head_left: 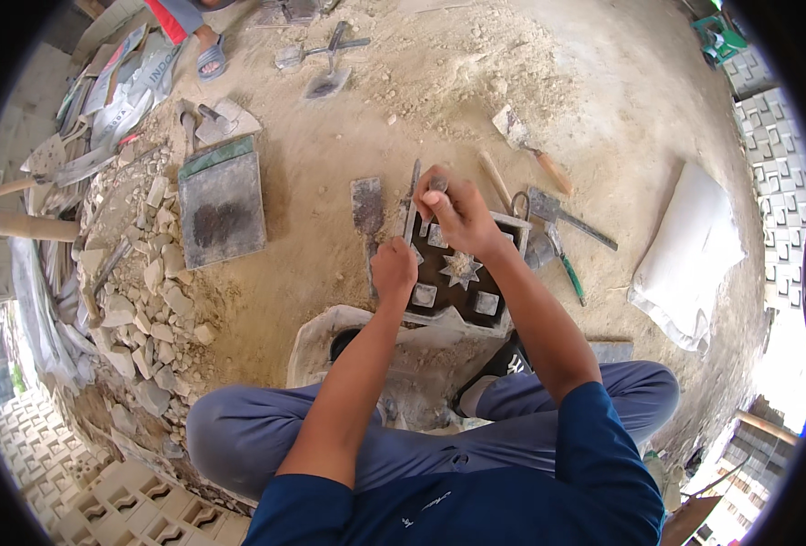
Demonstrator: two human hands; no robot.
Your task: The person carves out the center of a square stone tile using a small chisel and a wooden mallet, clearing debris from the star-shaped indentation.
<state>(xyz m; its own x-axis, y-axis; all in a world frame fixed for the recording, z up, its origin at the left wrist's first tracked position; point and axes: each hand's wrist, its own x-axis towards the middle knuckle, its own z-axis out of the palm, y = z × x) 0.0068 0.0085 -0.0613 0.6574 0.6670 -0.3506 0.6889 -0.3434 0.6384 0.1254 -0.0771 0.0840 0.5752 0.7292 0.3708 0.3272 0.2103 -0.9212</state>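
Observation:
In front of my crossed legs lies a square, dark-faced mould (pixel 446 291) with a pale rim, a raised star (pixel 461 269) at its middle and small square blocks around it. My left hand (pixel 394 269) is closed at the mould's left edge, its fingertips mostly hidden. Over the far left corner, my right hand (pixel 457 211) is wrapped round a small hand tool (pixel 437 184). The rounded end of its handle sticks up from the fist, and a narrow blade points down at the mould.
A flat trowel (pixel 366 207) lies left of the mould. To the right are a hammer (pixel 496 178), another trowel (pixel 548 171), green-handled pliers (pixel 567 264) and a white sack (pixel 691 259). Left stand a square plate (pixel 223 209) and stone rubble (pixel 152 300). Another person's sandalled foot (pixel 210 59) shows far left.

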